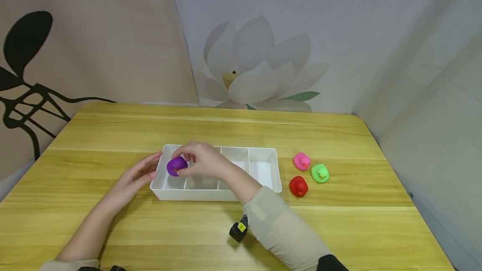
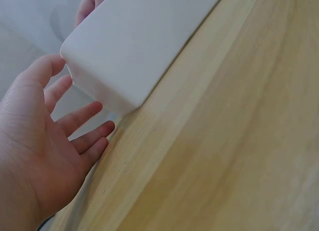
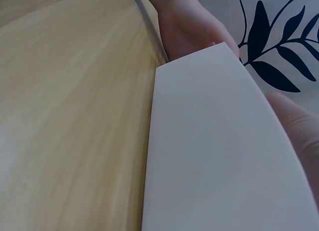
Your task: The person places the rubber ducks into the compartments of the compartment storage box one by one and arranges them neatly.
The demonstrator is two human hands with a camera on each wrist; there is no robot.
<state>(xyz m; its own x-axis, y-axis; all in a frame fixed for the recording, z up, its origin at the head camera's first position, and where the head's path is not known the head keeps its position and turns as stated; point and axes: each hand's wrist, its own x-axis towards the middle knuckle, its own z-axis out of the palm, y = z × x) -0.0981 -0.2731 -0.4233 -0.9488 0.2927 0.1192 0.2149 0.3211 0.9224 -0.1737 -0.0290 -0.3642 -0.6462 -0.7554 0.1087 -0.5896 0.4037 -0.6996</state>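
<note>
Your right hand (image 1: 203, 160) pinches the purple duck (image 1: 176, 165) over the white tray's (image 1: 269, 150) leftmost compartment; left hand (image 1: 137, 177), fingers straight and apart, braces the tray's end. Placing step, I'd say: next lower, then let go

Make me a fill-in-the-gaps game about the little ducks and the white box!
The right hand pinches a small ____ rubber duck.
The white plastic tray has ____ compartments.
Beside the tray stand ____ more ducks on the wooden table.
The left hand rests at the tray's ____ end.

Answers: purple; four; three; left
</note>
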